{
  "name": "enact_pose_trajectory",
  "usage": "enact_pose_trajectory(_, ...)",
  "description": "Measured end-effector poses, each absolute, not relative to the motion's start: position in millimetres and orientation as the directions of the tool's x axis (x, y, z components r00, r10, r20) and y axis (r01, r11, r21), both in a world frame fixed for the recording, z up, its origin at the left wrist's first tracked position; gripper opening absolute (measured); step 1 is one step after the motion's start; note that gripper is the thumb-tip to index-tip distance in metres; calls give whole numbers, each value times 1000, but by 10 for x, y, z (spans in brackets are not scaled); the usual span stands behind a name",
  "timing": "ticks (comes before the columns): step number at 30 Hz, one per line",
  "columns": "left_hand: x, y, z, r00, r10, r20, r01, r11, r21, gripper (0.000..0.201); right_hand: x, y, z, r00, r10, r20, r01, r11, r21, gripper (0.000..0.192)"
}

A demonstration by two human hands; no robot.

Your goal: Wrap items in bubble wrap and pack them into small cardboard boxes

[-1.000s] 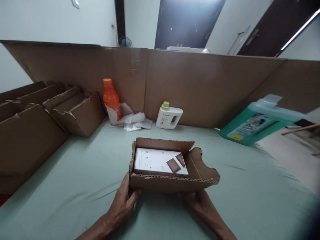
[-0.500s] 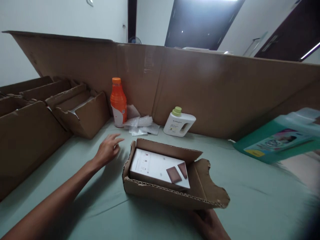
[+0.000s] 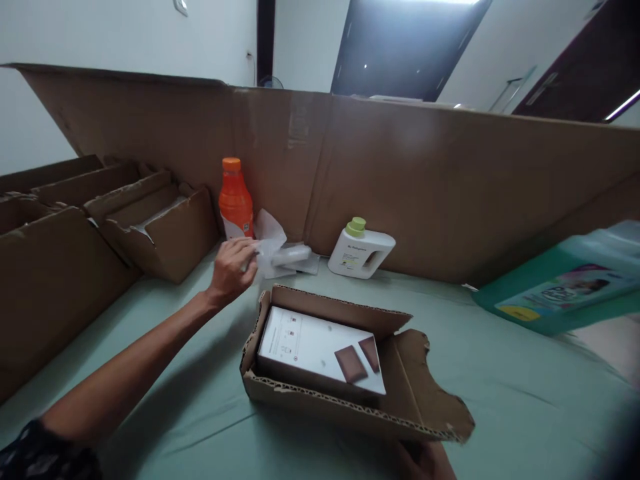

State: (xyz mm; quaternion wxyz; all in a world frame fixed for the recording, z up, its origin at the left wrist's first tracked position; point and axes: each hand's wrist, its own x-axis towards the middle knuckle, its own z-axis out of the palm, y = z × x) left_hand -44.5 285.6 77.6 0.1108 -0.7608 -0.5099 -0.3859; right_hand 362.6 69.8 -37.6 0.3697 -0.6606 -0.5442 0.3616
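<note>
My left hand (image 3: 233, 270) is closed with its fingertips on a piece of clear bubble wrap (image 3: 269, 240), which rises crumpled from the pile beside the orange bottle (image 3: 236, 200). In front lies an open cardboard box (image 3: 320, 407) with a torn-edged flap at its right end. Inside it rests a white printed carton (image 3: 315, 350) with brown squares pictured on top. My right hand (image 3: 427, 460) is at the bottom edge of the view, against the underside of the cardboard box near the flap. Its fingers are hidden by the box.
A white jug with a green cap (image 3: 361, 252) stands behind the box. At the right is a large container of green liquid (image 3: 565, 280). Several open cardboard boxes (image 3: 165, 233) line the left side. A tall cardboard wall (image 3: 425, 180) closes off the back.
My left hand has moved forward and right to the bubble wrap and closed on it. Part of the wrap has lifted. My right hand remains under the box.
</note>
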Motion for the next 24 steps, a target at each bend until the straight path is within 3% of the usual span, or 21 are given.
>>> enact_pose_trajectory(3, -726, 2092, 982, 29, 497, 867, 811, -519, 270, 19, 3535, 772, -218, 78, 994, -78, 419, -103, -902, 38)
enact_pose_trajectory(5, -920, 1526, 959, -61, 426, 903, 814, -503, 292, 14, 3455, 814, -97, 71, 996, -53, 394, -77, -916, 35)
enact_pose_trajectory(7, -1046, 982, 834, -118, 448, 886, 837, -435, 331, 11, 3382, 845, 16, 73, 996, -43, 361, -67, -930, 34)
enact_pose_trajectory(10, -1058, 293, 612, -151, 571, 807, 844, -350, 406, 12, 3323, 836, 154, 168, 985, -35, 305, -86, -948, 38)
enact_pose_trajectory(12, -982, -33, 540, -127, 634, 762, 810, -377, 449, 18, 3313, 744, 225, 288, 957, -22, 271, -104, -957, 41)
enact_pose_trajectory(16, -742, -315, 610, -28, 656, 754, 729, -503, 465, 29, 3214, 263, 292, 446, 895, 30, 302, -119, -946, 36)
enact_pose_trajectory(19, -418, -331, 665, 69, 695, 716, 683, -555, 474, 29, 2927, -215, 235, 274, 961, -34, 305, -121, -945, 39)
enact_pose_trajectory(22, 36, -371, 589, 268, 731, 627, 554, -650, 520, 31, 2518, -526, 153, -72, 995, -63, 162, -51, -985, 77)
enact_pose_trajectory(24, 291, -443, 508, 417, 725, 547, 443, -688, 574, 30, 2297, -577, 137, -162, 984, -70, 63, -60, -996, 94)
